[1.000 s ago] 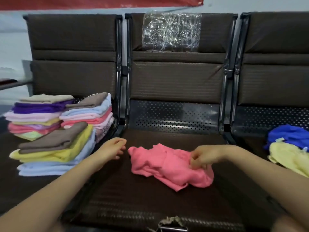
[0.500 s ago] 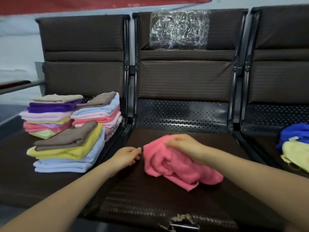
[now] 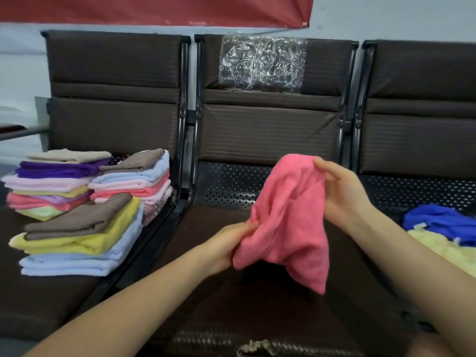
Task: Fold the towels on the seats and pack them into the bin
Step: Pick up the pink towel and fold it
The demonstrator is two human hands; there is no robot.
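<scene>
Fingers (image 3: 325, 168) of the right hand (image 3: 342, 194) pinch the pink towel's (image 3: 288, 222) top edge while the left hand (image 3: 226, 246) grips a lower edge, lifting it above the middle seat (image 3: 206, 228), likely to shake it flat for folding. No bin shows.
</scene>
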